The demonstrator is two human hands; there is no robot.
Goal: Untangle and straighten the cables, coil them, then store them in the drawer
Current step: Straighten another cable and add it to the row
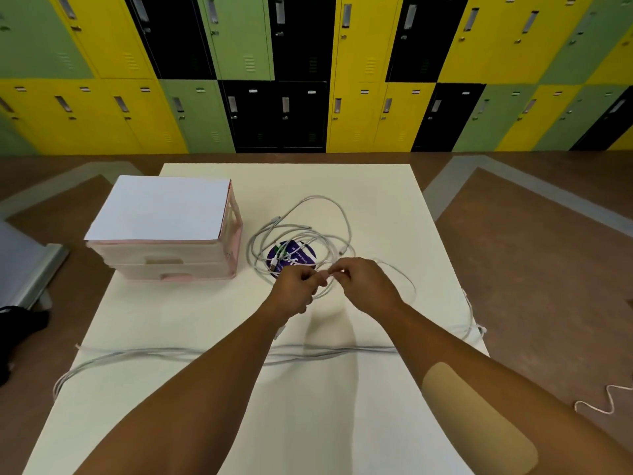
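A loose tangle of white cables (pixel 301 231) lies in the middle of the cream table (pixel 383 197), over a round purple sticker (pixel 293 257). My left hand (pixel 296 289) and my right hand (pixel 363 282) meet just in front of the tangle, and both pinch a strand of white cable between fingers and thumb. From my right hand a thin loop runs off to the right. Straightened grey-white cables (pixel 164 354) stretch across the table under my forearms. A pink two-drawer box (pixel 171 231) stands at the left with both drawers closed.
More cable (pixel 474 323) hangs over the table's right edge. A thin cord (pixel 603 402) lies on the brown floor at the right. A metal chair (pixel 30 269) and a dark object stand at the left. Coloured lockers fill the back wall.
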